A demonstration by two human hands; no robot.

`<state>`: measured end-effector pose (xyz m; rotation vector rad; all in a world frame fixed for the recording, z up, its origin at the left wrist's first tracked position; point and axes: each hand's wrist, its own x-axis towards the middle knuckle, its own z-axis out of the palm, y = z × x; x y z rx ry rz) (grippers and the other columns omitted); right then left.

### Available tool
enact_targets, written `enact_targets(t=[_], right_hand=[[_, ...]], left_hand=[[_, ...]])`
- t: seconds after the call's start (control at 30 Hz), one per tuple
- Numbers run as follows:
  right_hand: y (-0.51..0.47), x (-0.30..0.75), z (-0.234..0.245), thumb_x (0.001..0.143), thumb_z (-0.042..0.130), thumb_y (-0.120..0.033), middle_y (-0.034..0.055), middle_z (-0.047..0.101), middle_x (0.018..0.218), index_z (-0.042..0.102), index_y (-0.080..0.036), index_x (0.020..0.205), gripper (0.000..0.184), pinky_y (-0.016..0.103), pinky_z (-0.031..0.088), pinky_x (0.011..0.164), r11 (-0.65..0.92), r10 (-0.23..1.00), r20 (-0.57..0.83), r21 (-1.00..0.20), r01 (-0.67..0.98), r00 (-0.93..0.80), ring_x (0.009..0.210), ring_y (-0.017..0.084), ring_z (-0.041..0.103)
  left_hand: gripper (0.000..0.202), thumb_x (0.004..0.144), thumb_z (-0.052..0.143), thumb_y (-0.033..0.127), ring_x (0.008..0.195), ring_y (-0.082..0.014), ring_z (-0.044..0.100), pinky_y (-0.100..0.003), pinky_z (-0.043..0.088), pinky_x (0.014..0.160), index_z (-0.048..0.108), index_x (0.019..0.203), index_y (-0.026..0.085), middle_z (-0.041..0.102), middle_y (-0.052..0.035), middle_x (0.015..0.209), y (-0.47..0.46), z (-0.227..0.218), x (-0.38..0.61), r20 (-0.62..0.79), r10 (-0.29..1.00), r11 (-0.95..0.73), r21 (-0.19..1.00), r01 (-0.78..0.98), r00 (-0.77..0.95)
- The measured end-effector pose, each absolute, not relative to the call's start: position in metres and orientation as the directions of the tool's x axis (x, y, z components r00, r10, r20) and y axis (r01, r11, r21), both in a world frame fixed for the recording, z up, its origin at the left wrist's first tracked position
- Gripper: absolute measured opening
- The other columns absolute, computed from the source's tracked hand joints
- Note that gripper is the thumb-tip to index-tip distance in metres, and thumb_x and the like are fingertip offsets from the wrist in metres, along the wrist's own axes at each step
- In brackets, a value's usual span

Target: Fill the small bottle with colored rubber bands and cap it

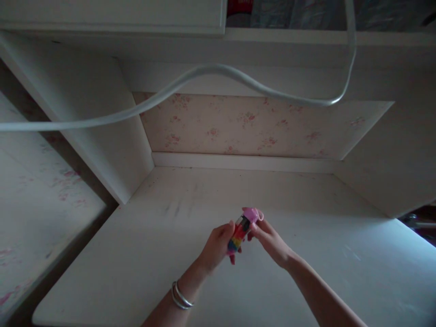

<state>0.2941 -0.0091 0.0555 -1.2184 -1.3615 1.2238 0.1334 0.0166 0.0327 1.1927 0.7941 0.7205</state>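
Observation:
My left hand [218, 245] is closed round a small clear tube [239, 234] filled with bands of red, yellow and blue, held just above the white desk top [153, 254]. Silver bangles [180, 297] ring that wrist. My right hand [269, 240] pinches the tube's pink cap [251, 214] at its upper end. Both hands meet over the middle of the desk, near its front.
A white cable [204, 72] sags across the view above the desk. White side panels [98, 127] close the alcove left and right, with floral wallpaper [245, 125] behind. A shelf [289, 36] runs overhead with items on it.

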Motion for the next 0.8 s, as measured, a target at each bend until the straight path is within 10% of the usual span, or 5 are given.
enact_targets(t=[0.3,0.53,0.8], right_hand=[[0.0,0.303,0.037,0.074,0.068,-0.05,0.0116,0.066,0.108,0.06,-0.016,0.109,0.049,0.035,0.051,0.079,0.012,0.971,0.007,-1.0,-0.021,0.24,0.096,0.024,0.063],[0.064,0.459,0.039,0.063,0.066,-0.058,0.0098,0.068,0.086,0.065,-0.014,0.1,0.058,0.033,0.045,0.067,-0.31,0.75,0.178,-0.756,0.577,0.637,0.078,0.022,0.062],[0.072,0.532,0.009,0.06,0.067,-0.056,0.0162,0.065,0.082,0.065,-0.012,0.088,0.053,0.036,0.036,0.059,-0.457,0.692,0.195,-0.627,0.631,0.695,0.069,0.025,0.057]], left_hand=[[0.068,0.082,0.031,0.076,0.074,-0.017,0.064,-0.035,0.056,0.059,0.046,0.117,0.02,0.053,-0.0077,0.106,0.014,0.018,0.139,-0.286,0.834,0.415,0.888,-0.196,0.472],[0.065,0.084,0.031,0.073,0.061,-0.0105,0.057,-0.025,0.049,0.05,0.046,0.112,0.017,0.052,-0.0055,0.096,0.018,0.006,0.138,-0.283,0.814,0.35,0.936,-0.04,0.507],[0.06,0.084,0.036,0.071,0.058,-0.0099,0.056,-0.024,0.047,0.049,0.049,0.104,0.016,0.052,-0.003,0.089,0.021,0.003,0.138,-0.3,0.786,0.368,0.93,-0.019,0.541]])
